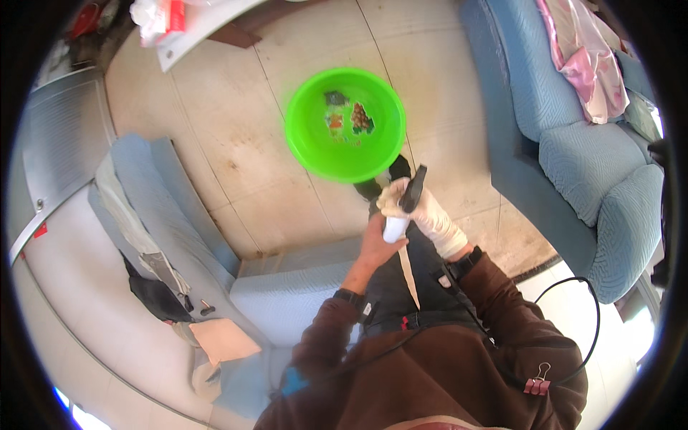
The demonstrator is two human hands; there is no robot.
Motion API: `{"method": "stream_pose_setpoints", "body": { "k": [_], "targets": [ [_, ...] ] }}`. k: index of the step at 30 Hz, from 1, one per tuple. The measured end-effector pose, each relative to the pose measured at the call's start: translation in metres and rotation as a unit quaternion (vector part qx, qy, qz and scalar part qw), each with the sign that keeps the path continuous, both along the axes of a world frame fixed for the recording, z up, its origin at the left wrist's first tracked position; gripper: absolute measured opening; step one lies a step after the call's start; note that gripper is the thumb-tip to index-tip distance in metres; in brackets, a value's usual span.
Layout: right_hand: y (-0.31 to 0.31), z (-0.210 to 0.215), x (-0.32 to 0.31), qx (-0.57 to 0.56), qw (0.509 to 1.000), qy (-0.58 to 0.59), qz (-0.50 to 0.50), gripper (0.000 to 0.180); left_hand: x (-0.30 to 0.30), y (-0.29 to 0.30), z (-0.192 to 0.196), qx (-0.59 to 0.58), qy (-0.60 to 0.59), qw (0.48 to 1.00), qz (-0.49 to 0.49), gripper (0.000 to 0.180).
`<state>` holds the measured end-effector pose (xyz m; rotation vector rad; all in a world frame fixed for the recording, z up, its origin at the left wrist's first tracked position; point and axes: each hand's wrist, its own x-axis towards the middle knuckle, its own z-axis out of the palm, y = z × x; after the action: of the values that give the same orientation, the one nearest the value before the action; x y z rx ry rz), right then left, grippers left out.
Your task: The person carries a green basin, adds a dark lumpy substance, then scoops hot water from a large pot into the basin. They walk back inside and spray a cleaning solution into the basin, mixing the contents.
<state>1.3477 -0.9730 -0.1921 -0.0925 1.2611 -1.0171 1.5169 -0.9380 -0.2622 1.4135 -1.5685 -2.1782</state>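
My bare left hand (373, 247) grips a white cylindrical piece (395, 228). A long pale strip (410, 276) runs from it down toward my lap. My right hand (433, 216), in a white glove, holds a black tool (414, 188) against the top of the white piece. Both hands meet above my knees. Just beyond them on the floor stands a bright green basin (309, 143) with a few dark and orange scraps (349, 118) in its bottom.
I sit on a light blue sofa (287, 301) with cloths and small items (161, 276) on its left part. A blue armchair (573, 165) with pink fabric (584, 61) stands to the right. A black cable (584, 315) loops by my right arm. A white tabletop (197, 29) shows at the far left.
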Motion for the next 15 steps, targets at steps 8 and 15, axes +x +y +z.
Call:
{"method": "stream_pose_setpoints", "body": {
  "k": [8,15],
  "targets": [
    [0.039,0.109,-0.030,-0.075,0.980,0.165,0.085,0.028,-0.031,0.022,0.080,-0.056,0.052,0.993,-0.089,0.074],
    [0.120,0.168,-0.020,-0.024,0.950,0.196,-0.243,0.033,-0.054,0.032,0.132,-0.071,0.072,0.963,-0.249,0.088]
  ]
}}
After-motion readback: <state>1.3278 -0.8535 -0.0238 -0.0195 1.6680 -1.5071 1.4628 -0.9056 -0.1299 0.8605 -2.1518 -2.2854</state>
